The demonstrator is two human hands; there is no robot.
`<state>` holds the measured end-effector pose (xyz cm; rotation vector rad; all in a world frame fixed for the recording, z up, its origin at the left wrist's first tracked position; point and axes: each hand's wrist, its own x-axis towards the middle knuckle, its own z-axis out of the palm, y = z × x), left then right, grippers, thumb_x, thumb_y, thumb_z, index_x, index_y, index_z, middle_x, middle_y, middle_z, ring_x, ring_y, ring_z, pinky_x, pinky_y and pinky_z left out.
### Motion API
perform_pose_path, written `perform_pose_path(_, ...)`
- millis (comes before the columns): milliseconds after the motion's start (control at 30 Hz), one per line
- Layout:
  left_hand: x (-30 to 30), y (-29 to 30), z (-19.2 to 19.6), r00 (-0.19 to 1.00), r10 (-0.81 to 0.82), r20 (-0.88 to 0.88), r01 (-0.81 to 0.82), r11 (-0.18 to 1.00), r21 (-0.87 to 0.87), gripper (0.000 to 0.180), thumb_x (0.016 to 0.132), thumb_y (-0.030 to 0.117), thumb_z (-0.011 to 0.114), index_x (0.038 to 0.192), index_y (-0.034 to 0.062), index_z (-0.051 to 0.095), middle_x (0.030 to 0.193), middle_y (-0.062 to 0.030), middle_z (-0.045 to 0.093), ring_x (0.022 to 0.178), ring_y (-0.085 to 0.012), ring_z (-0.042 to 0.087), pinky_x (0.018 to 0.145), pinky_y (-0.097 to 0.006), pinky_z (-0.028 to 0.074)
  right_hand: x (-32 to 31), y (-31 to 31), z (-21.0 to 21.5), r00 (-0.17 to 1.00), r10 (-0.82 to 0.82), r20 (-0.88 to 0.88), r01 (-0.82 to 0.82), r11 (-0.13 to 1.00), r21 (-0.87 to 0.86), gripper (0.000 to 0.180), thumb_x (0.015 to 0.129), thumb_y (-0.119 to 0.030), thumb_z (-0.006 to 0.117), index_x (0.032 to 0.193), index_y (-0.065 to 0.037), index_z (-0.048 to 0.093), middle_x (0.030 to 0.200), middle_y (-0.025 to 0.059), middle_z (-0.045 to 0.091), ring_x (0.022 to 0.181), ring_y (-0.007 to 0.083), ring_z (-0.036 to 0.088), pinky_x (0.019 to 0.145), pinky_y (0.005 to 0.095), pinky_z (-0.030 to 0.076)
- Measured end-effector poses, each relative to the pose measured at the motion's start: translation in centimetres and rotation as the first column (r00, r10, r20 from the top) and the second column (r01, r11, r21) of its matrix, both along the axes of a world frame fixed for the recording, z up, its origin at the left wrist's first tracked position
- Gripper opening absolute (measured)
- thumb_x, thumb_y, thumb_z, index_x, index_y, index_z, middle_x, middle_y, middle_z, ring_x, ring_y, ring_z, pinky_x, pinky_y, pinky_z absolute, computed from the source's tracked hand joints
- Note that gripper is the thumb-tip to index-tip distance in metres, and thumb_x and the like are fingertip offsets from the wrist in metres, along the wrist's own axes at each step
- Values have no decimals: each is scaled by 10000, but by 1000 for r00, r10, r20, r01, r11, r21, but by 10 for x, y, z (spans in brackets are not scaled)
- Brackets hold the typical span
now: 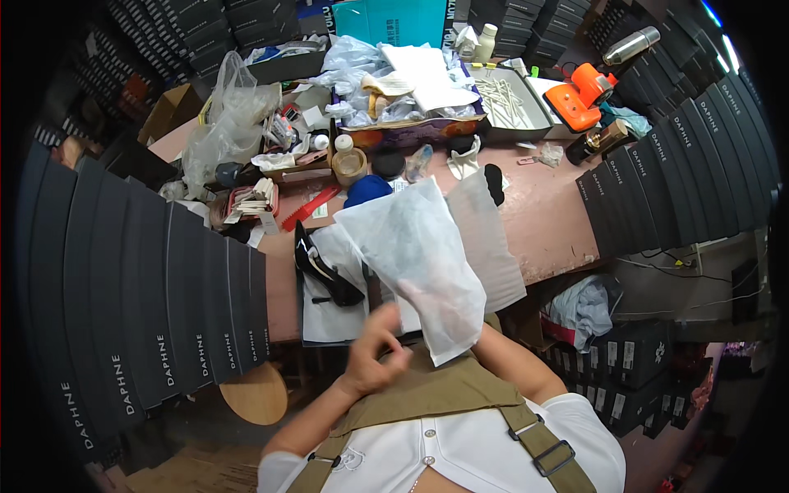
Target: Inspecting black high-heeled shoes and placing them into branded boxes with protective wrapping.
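A black glossy high-heeled shoe (322, 267) lies on white paper in an open box (316, 329) in front of me. To its right, a thin white translucent bag or sheet (403, 246) is spread over my right hand (431, 300), which shows faintly through it. Whether that hand is inside or behind it, and what its fingers do, I cannot tell. A darker shape shows dimly through the upper part. Below the shoe, my left hand (378, 353) is slightly blurred, its thumb and forefinger apart and holding nothing.
Stacked dark shoeboxes wall in the left (148, 279) and right (682, 172). At the back are a bin of crumpled wrapping (411, 123), a tray of white sticks (505, 107) and an orange device (582, 97). A red brush-like tool (311, 207) and a jar (348, 162) sit behind the shoe.
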<state>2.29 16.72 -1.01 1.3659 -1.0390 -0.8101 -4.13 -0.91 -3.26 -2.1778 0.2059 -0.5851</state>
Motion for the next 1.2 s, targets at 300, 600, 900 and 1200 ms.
perform_pose_path(300,70,7,-33,325,691,-645,-805,560,194,517,854,101,615,1311,-12,401,1247,-152,523,1089,-265,558,971,-389,443,3,22,14,947,232,-222,-228,973,44,566,872,-262,592,1339,-5,401,1336,225,445,1233,347,447,1012,409,382)
perform_pose_path(600,6,-61,-77,931,102,350,-164,975,152,769,706,12,692,1381,37,325,1184,-228,491,1026,-425,550,935,-404,447,1,-42,-17,987,-99,-129,156,358,921,562,854,-218,665,1292,6,395,1188,105,551,1065,171,536,959,311,415)
perform_pose_path(900,109,1,-154,450,686,571,-891,304,337,773,796,131,689,1398,-54,240,1209,-226,505,1117,-333,520,928,-370,433,-4,-41,-128,709,-36,-704,-31,996,-82,813,720,-262,750,1382,-30,338,1344,262,404,1208,429,431,945,465,415)
perform_pose_path(1200,46,-17,-84,419,735,-533,-753,609,248,613,868,31,596,1394,-19,286,1184,-113,557,1066,-180,564,916,-305,456,36,5,-12,861,421,-286,-342,895,288,926,735,-388,765,1419,-10,269,1425,331,245,1292,478,320,1073,430,312)
